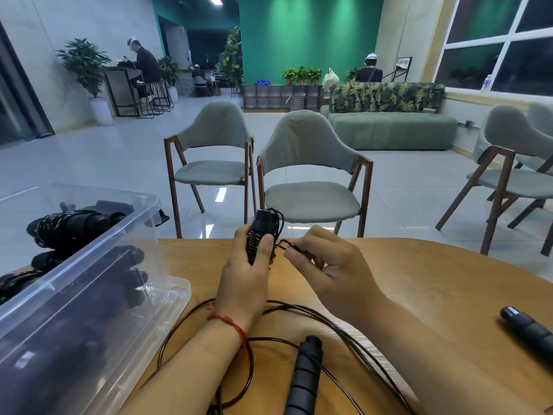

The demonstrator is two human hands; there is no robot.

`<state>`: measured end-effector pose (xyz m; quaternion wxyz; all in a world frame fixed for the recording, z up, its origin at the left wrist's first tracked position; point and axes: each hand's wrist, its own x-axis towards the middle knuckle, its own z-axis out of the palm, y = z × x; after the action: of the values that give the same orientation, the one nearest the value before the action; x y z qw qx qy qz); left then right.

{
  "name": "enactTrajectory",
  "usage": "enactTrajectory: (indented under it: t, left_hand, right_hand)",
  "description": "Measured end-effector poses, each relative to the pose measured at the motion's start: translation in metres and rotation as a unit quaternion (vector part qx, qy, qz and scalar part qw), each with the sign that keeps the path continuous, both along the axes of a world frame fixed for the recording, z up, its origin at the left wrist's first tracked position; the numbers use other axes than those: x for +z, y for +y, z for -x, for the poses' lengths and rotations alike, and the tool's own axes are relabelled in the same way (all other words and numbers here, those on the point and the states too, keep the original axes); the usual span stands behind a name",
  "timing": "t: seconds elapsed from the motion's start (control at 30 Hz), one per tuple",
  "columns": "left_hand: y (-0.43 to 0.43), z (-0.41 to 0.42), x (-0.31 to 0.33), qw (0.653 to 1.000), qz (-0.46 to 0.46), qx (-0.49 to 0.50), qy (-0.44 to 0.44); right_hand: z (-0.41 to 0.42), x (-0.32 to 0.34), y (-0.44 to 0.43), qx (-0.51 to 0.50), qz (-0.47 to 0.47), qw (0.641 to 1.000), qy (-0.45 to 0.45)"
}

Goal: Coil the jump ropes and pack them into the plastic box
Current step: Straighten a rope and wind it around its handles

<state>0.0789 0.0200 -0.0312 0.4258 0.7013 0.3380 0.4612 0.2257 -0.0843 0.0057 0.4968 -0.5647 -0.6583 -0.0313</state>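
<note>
Thin glossy cord (253, 245) around cylindrical black handle (264, 219)

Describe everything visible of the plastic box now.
The plastic box is clear, rectangular and open-topped, with a thick rim. It sits at the left of the wooden table, partly out of frame. Coiled black jump ropes lie inside. Neither the left hand nor the right hand touches it.
</note>
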Motion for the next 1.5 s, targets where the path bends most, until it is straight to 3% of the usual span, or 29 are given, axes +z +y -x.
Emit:
enactTrajectory:
  t: [0.17,0.33,0.43,0.6,0.77,0.87,1.0,1.1,1.27,1.37,1.5]
  left_hand:
    - [-0.009,-0.001,0.000,0.990,-0.081,-0.039,0.109]
    - [-0.017,0.002,0.003,0.971,-0.156,-0.091,0.158]
    - [-0.015,0.005,0.005,0.961,-0.184,-0.095,0.184]
    - [-0.017,0.004,0.006,0.954,-0.196,-0.116,0.195]
    - [-0.016,0.006,0.005,0.948,-0.226,-0.121,0.191]
    - [-0.017,0.008,0.004,0.942,-0.247,-0.129,0.187]
    - [-0.020,0.009,0.005,0.936,-0.278,-0.131,0.174]
    - [-0.017,0.011,0.008,0.925,-0.326,-0.109,0.164]
    - [-0.015,0.011,0.009,0.888,-0.409,-0.140,0.158]
    - [-0.017,0.008,0.008,0.870,-0.432,-0.181,0.153]
    - [-0.014,0.012,0.007,0.897,-0.392,-0.158,0.131]
  right_hand:
    - [-0.010,0.007,-0.006,0.080,0.070,0.992,0.063]
    - [-0.021,0.009,-0.005,0.039,0.054,0.998,-0.017]
    - [-0.024,0.011,-0.005,0.023,0.065,0.998,0.009]
    - [-0.018,0.013,-0.004,-0.002,0.090,0.996,-0.005]
    - [-0.016,0.021,-0.007,-0.006,0.099,0.991,0.085]
    - [-0.015,0.021,-0.006,-0.028,0.125,0.988,0.087]
    - [-0.015,0.022,-0.006,0.008,0.224,0.943,0.246]
    - [-0.014,0.021,-0.005,0.041,0.312,0.896,0.314]
    - [-0.033,0.029,-0.014,0.124,0.470,0.828,0.278]
    - [-0.037,0.032,-0.018,0.169,0.519,0.800,0.250]
    - [-0.036,0.019,-0.010,0.149,0.499,0.819,0.241]
